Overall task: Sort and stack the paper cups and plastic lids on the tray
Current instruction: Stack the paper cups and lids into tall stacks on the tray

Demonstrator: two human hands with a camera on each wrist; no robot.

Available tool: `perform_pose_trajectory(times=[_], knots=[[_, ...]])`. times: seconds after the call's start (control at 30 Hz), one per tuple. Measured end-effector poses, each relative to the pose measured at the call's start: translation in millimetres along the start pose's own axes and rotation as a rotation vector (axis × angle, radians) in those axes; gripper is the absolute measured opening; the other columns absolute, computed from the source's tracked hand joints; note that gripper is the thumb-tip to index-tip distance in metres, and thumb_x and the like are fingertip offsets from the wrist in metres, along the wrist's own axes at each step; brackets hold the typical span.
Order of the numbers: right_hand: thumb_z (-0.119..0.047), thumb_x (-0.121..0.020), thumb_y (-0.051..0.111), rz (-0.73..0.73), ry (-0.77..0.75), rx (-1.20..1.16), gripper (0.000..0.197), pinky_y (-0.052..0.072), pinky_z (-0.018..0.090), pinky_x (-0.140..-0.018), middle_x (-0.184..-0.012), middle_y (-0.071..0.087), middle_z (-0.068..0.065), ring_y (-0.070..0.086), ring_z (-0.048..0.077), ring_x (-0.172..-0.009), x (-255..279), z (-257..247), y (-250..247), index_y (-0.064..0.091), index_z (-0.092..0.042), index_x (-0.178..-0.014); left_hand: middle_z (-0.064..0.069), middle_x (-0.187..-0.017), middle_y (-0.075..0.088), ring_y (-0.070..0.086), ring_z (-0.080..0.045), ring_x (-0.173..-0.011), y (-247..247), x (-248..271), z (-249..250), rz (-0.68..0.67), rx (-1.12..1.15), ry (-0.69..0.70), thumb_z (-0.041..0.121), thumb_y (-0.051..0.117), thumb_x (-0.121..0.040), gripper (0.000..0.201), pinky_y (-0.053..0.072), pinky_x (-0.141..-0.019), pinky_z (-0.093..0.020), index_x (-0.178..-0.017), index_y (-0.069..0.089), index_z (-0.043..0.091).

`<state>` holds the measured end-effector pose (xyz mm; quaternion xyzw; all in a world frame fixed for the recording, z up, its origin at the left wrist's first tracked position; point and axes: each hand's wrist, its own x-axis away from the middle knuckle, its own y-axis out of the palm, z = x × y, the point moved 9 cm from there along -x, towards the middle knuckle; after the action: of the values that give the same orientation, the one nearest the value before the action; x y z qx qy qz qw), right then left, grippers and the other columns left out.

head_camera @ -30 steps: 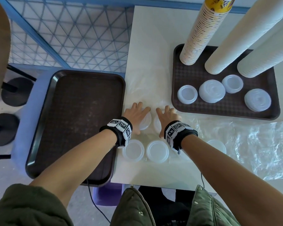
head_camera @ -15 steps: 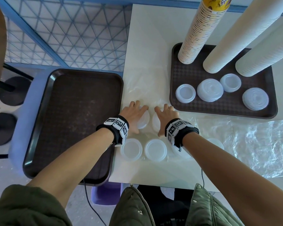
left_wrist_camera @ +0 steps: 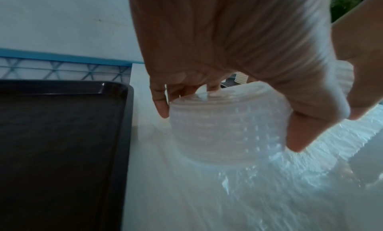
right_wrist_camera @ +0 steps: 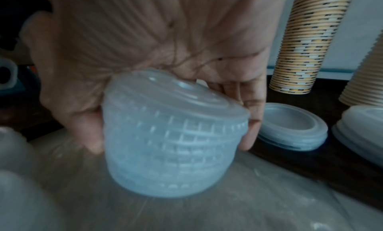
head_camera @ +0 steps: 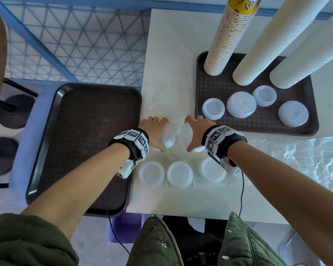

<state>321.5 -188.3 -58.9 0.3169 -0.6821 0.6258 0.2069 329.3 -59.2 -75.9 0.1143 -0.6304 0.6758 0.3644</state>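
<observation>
Fingers and thumb of the left hand [head_camera: 155,131] are curled round a short stack of translucent ribbed plastic lids [head_camera: 168,138], and the right hand [head_camera: 197,132] grips a second such stack [head_camera: 185,136]. Both stacks, flat under the palms a second ago, are now tipped on edge and lifted off the white tabletop [head_camera: 173,54], near the brown tray's [head_camera: 258,129] near-left corner. Placement beside the tray's lid piles [head_camera: 241,104] is judged next.

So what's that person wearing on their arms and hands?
The hands are bare, no gloves. Each wrist carries a black strap ringed with white blocks printed with black square codes: left band, right band. A thin black cable hangs from the right one. Olive-green jacket sleeves are pushed up.
</observation>
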Motion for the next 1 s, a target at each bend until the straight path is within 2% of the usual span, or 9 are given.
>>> perform_pose_trajectory(times=[0.07, 0.17, 0.23, 0.33, 0.47, 0.57, 0.67, 0.8, 1.0], knots=[[-0.043, -0.055, 0.081, -0.002, 0.009, -0.03, 0.094, 0.051, 0.037, -0.072, -0.107, 0.043, 0.008, 0.05, 0.025, -0.087, 3.1, 2.2, -4.3, 0.028, -0.024, -0.129, -0.008, -0.122, 0.048, 0.042, -0.028, -0.115, -1.4, 1.4, -1.8, -0.017, 0.02, -0.027, 0.043, 0.076, -0.058, 0.088, 0.033, -0.093, -0.038, -0.13, 0.03, 0.02], [-0.043, -0.055, 0.079, -0.001, 0.014, -0.046, 0.092, 0.051, 0.037, -0.07, -0.1, 0.04, 0.005, 0.051, 0.025, -0.083, 8.8, 2.7, -9.5, 0.027, -0.025, -0.129, -0.007, -0.123, 0.049, 0.042, -0.028, -0.116, -7.0, 4.1, -4.0, -0.031, 0.061, -0.065, 0.043, 0.075, -0.06, 0.089, 0.032, -0.091, -0.037, -0.132, 0.028, 0.021], [-0.044, -0.055, 0.079, -0.007, 0.012, -0.047, 0.092, 0.053, 0.04, -0.072, -0.1, 0.041, 0.005, 0.052, 0.025, -0.084, 12.2, 2.7, -11.2, 0.027, -0.025, -0.129, -0.006, -0.123, 0.05, 0.045, -0.027, -0.114, -9.3, 6.5, -6.1, -0.063, 0.129, -0.087, 0.042, 0.074, -0.063, 0.088, 0.035, -0.086, -0.035, -0.134, 0.027, 0.02], [-0.043, -0.057, 0.079, -0.022, 0.011, -0.103, 0.092, 0.054, 0.043, -0.075, -0.1, 0.044, 0.004, 0.053, 0.026, -0.086, 18.5, 6.1, -13.0, 0.026, -0.025, -0.13, -0.007, -0.123, 0.05, 0.052, -0.025, -0.104, -11.6, 11.5, -9.3, -0.142, 0.259, -0.121, 0.038, 0.075, -0.067, 0.091, 0.047, -0.082, -0.031, -0.138, 0.023, 0.017], [-0.041, -0.058, 0.08, 0.016, 0.017, -0.206, 0.093, 0.053, 0.042, -0.08, -0.111, 0.049, 0.005, 0.055, 0.028, -0.097, 32.3, 27.9, -24.7, 0.027, -0.024, -0.133, -0.01, -0.126, 0.046, 0.052, -0.029, -0.109, -36.0, 18.6, -3.1, -0.076, 0.199, -0.123, 0.04, 0.077, -0.063, 0.097, 0.048, -0.087, -0.035, -0.139, 0.021, 0.017], [-0.044, -0.055, 0.078, 0.076, 0.072, -0.227, 0.089, 0.052, 0.042, -0.079, -0.11, 0.05, 0.003, 0.054, 0.028, -0.094, 47.5, 64.9, -37.6, 0.028, -0.028, -0.127, -0.011, -0.125, 0.04, 0.05, -0.031, -0.107, -69.8, 22.3, 20.4, 0.09, 0.056, -0.036, 0.039, 0.078, -0.059, 0.096, 0.043, -0.079, -0.032, -0.135, 0.023, 0.02], [-0.041, -0.059, 0.079, 0.151, 0.137, -0.174, 0.09, 0.047, 0.039, -0.077, -0.116, 0.047, 0.006, 0.053, 0.031, -0.101, 65.4, 113.5, -52.1, 0.027, -0.025, -0.13, -0.012, -0.127, 0.038, 0.049, -0.033, -0.109, -94.6, 20.1, 50.1, 0.174, 0.068, 0.014, 0.036, 0.078, -0.061, 0.094, 0.04, -0.08, -0.033, -0.135, 0.023, 0.02], [-0.043, -0.055, 0.08, 0.215, 0.239, -0.118, 0.092, 0.048, 0.039, -0.079, -0.121, 0.046, 0.009, 0.054, 0.033, -0.106, 88.3, 190.8, -62.8, 0.027, -0.025, -0.129, -0.012, -0.127, 0.039, 0.049, -0.033, -0.109, -112.0, -0.7, 99.0, 0.195, 0.155, 0.041, 0.038, 0.079, -0.062, 0.092, 0.04, -0.082, -0.033, -0.133, 0.024, 0.018], [-0.039, -0.052, 0.078, 0.251, 0.346, -0.128, 0.09, 0.05, 0.04, -0.079, -0.109, 0.043, 0.01, 0.054, 0.035, -0.103, 102.3, 291.8, -73.9, 0.03, -0.024, -0.126, -0.012, -0.12, 0.041, 0.049, -0.032, -0.106, -117.4, -43.4, 173.6, 0.202, 0.174, 0.027, 0.04, 0.079, -0.059, 0.087, 0.045, -0.086, -0.04, -0.126, 0.028, 0.017]])
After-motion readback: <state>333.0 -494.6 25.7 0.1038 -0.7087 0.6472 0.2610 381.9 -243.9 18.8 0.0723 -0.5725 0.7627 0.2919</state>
